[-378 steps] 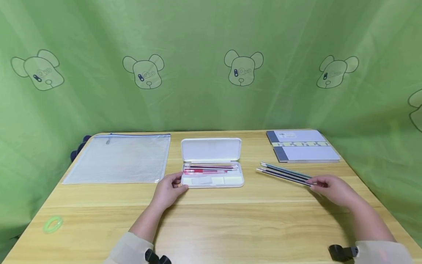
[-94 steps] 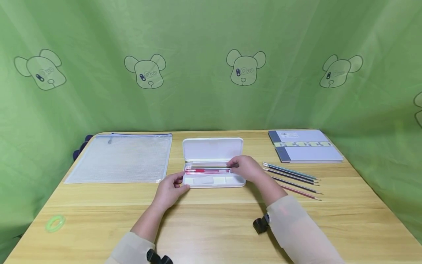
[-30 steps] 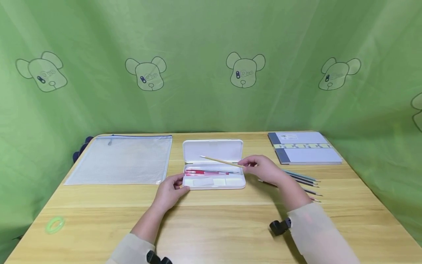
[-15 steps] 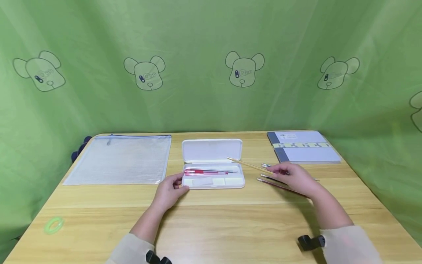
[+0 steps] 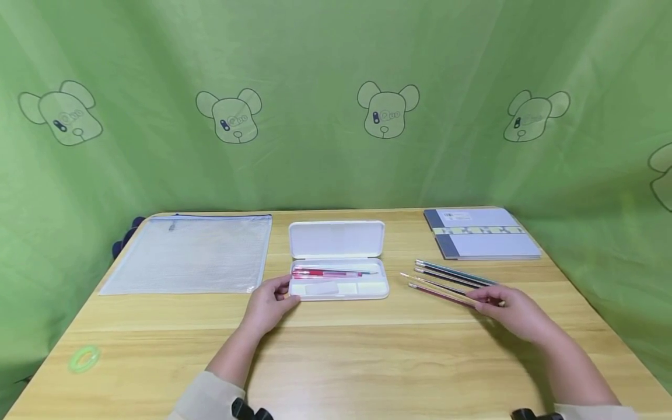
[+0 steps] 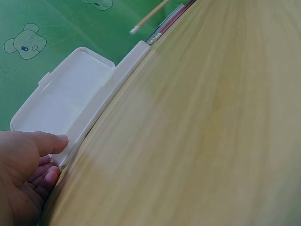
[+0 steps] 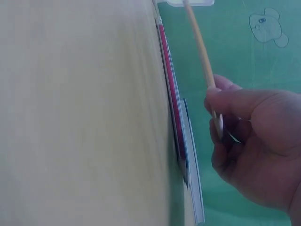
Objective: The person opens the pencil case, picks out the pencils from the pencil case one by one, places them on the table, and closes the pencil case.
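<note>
An open white pencil case lies mid-table with its lid tipped back. My left hand grips its left end, thumb on the front edge, fingers at the side. Inside are a red pen, a thin pencil-like stick and a pale flat piece. My right hand pinches a plain yellowish pencil near its sharpened end, the far end pointing at the case. That pencil hangs above several dark pencils and a red pencil lying on the table right of the case.
A clear mesh zip pouch lies to the left, with a green ring nearer the front-left edge. A banded notebook sits at the back right. Green curtain hangs behind the table.
My right hand has lifted the yellowish pencil out of the case and carried it right, over the row of pencils. Fewer pencils are in the case than earlier. My left hand has stayed put.
</note>
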Motion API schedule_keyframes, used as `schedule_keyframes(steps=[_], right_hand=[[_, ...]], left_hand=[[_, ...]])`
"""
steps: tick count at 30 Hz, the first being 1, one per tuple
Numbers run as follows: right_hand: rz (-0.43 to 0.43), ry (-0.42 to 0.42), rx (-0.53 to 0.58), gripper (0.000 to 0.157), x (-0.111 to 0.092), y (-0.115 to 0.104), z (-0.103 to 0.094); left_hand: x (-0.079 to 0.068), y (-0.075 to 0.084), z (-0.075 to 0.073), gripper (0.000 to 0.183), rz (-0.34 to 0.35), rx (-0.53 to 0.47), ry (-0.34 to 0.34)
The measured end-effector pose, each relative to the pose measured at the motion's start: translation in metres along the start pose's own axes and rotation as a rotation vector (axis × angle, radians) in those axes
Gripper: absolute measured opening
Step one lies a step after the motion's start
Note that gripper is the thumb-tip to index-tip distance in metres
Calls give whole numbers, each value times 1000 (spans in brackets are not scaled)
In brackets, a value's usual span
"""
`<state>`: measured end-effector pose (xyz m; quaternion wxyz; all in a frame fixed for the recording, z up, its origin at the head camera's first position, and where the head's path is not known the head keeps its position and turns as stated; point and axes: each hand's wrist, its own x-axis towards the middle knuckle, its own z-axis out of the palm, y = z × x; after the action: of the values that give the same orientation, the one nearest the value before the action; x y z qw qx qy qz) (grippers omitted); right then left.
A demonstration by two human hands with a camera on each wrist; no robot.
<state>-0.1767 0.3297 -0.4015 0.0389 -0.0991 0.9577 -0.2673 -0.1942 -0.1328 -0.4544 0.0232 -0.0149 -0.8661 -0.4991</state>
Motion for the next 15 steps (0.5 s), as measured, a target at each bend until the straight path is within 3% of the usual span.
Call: schedule_keyframes(steps=[7,15], right_hand=[[57,-41,-5,27,-11,12,-2],[51,-45,-31,22,-13,21,2]], left_hand=[[0,-1,0,50,-6,4,-4],[0,0,0,51,-7,3,-2]])
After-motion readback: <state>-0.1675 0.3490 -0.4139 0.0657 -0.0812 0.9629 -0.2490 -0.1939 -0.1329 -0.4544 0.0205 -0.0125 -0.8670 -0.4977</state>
